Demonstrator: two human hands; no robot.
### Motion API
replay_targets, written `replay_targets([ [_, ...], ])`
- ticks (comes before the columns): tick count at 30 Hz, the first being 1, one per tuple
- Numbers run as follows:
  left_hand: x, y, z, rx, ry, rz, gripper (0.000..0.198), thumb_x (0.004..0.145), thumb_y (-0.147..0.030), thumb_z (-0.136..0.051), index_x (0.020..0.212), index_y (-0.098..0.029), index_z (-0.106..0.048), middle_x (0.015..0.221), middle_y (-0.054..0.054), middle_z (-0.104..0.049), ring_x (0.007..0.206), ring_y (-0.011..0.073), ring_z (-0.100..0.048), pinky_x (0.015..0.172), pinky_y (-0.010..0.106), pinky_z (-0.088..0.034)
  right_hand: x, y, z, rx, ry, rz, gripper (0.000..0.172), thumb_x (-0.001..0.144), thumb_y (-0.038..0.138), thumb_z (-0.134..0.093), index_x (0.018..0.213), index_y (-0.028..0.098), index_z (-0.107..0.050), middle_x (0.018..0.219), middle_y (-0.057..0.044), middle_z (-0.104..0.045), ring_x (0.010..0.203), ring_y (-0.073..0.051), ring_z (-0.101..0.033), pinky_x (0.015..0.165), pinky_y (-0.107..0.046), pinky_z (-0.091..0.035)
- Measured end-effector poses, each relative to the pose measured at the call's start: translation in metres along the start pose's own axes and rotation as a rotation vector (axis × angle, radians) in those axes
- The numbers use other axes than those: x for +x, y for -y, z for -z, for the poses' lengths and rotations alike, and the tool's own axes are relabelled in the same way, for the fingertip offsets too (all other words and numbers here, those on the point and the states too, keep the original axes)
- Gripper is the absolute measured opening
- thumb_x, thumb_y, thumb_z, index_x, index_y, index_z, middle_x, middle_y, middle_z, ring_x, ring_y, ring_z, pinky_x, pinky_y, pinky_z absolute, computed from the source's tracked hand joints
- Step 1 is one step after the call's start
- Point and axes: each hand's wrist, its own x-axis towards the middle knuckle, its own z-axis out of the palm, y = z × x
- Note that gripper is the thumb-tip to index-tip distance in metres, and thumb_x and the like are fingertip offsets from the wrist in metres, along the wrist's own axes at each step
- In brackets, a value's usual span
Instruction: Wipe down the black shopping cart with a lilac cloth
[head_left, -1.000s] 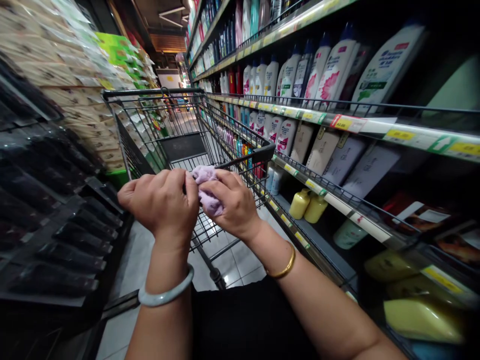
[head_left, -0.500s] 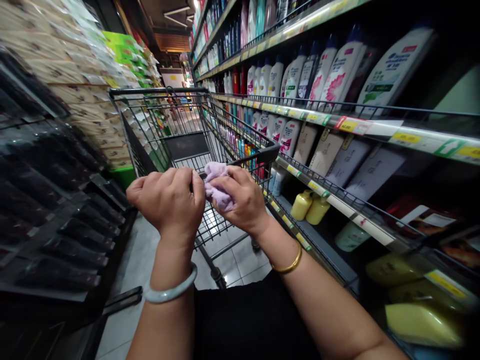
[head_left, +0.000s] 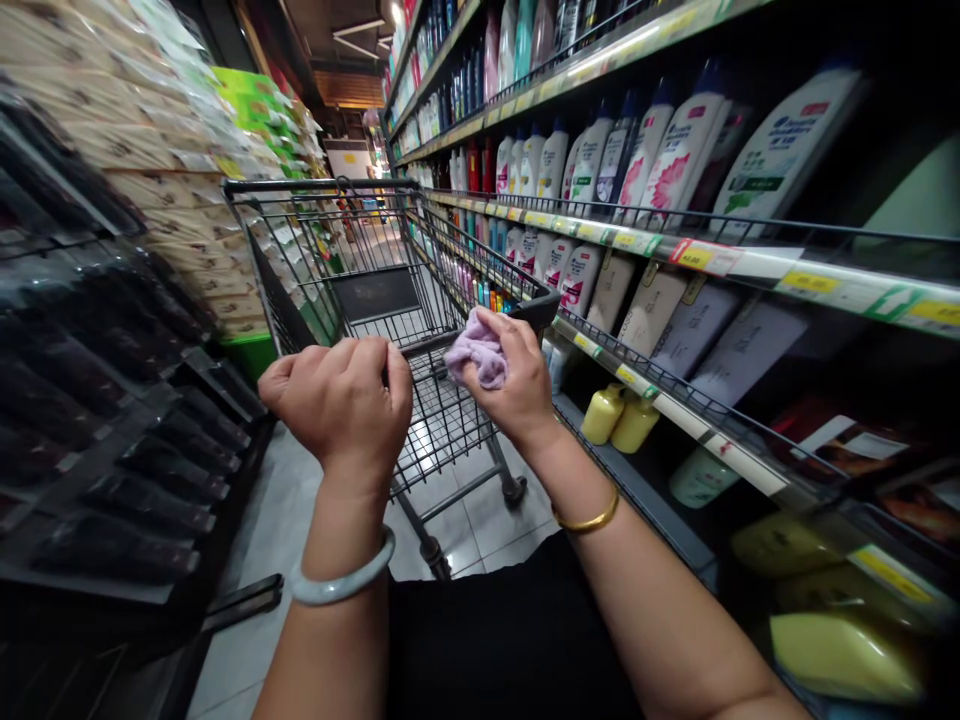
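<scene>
My left hand (head_left: 341,405) is wrapped round the dark handle bar (head_left: 429,344) of a wire shopping cart (head_left: 376,292), its knuckles toward me. To the right of it, my right hand (head_left: 521,385) pinches a crumpled light purple cloth (head_left: 478,352) against the right part of the same bar. The cloth bunches out between thumb and fingers and hides a stretch of the bar. A pale bangle (head_left: 343,585) circles my left wrist, and a gold bracelet (head_left: 589,520) my right. Wire mesh and a folded-down dark panel show inside the cart.
Shelves (head_left: 667,250) with shampoo bottles (head_left: 686,150) and boxes run close along the right side. Yellow pump bottles (head_left: 602,413) stand lower down. On the left are stacked packages (head_left: 180,200) and a rack of dark packs (head_left: 112,400). Tiled floor (head_left: 472,510) shows beneath the cart.
My right hand has slid to the right along the handle bar with the cloth, away from my left hand, baring part of the bar. My left hand keeps its grip.
</scene>
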Motion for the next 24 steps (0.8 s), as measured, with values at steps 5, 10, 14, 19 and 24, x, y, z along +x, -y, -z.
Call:
replay_targets([
  [5, 0.0, 0.0, -0.001, -0.018, 0.003, 0.004, 0.035, 0.107, -0.04, -0.039, 0.078, -0.025, -0.053, 0.078, 0.004, -0.06, 0.083, 0.0254, -0.051, 0.096, 0.051, -0.028, 0.005, -0.03, 0.011, -0.067, -0.17, -0.087, 0.038, 0.087, 0.027, -0.066, 0.124, 0.023, -0.071, 0.122, -0.012, -0.072, 0.119, -0.03, -0.067, 0.112, -0.053, -0.057],
  [10, 0.0, 0.001, -0.002, 0.033, -0.003, -0.001, 0.037, 0.108, -0.039, -0.038, 0.077, -0.024, -0.051, 0.076, 0.003, -0.059, 0.082, 0.025, -0.052, 0.096, 0.05, -0.028, -0.006, 0.003, -0.004, -0.024, -0.026, 0.02, 0.037, 0.088, 0.032, -0.069, 0.125, 0.024, -0.068, 0.124, -0.012, -0.071, 0.12, -0.027, -0.067, 0.111, -0.045, -0.059],
  [14, 0.0, 0.001, -0.002, 0.054, -0.015, -0.02, 0.036, 0.108, -0.037, -0.038, 0.078, -0.024, -0.054, 0.078, 0.003, -0.063, 0.082, 0.0249, -0.054, 0.095, 0.049, -0.028, -0.012, 0.019, -0.013, 0.017, 0.136, 0.144, 0.04, 0.087, 0.033, -0.072, 0.127, 0.026, -0.069, 0.126, -0.01, -0.071, 0.12, -0.025, -0.067, 0.106, -0.042, -0.062],
  [19, -0.001, 0.002, -0.003, 0.044, -0.026, -0.055, 0.033, 0.108, -0.037, -0.042, 0.081, -0.024, -0.057, 0.079, 0.003, -0.066, 0.083, 0.0243, -0.055, 0.093, 0.048, -0.027, -0.002, -0.019, -0.001, 0.001, -0.13, 0.011, 0.027, 0.088, 0.029, -0.067, 0.114, 0.025, -0.071, 0.114, -0.008, -0.074, 0.115, -0.026, -0.067, 0.11, -0.048, -0.059],
  [24, -0.001, 0.004, -0.005, 0.052, -0.059, -0.068, 0.035, 0.109, -0.037, -0.042, 0.08, -0.024, -0.057, 0.078, 0.003, -0.065, 0.08, 0.023, -0.053, 0.091, 0.048, -0.027, -0.008, -0.004, -0.005, -0.005, -0.089, 0.003, 0.028, 0.088, 0.033, -0.068, 0.115, 0.026, -0.068, 0.118, -0.009, -0.073, 0.116, -0.026, -0.068, 0.11, -0.046, -0.059],
])
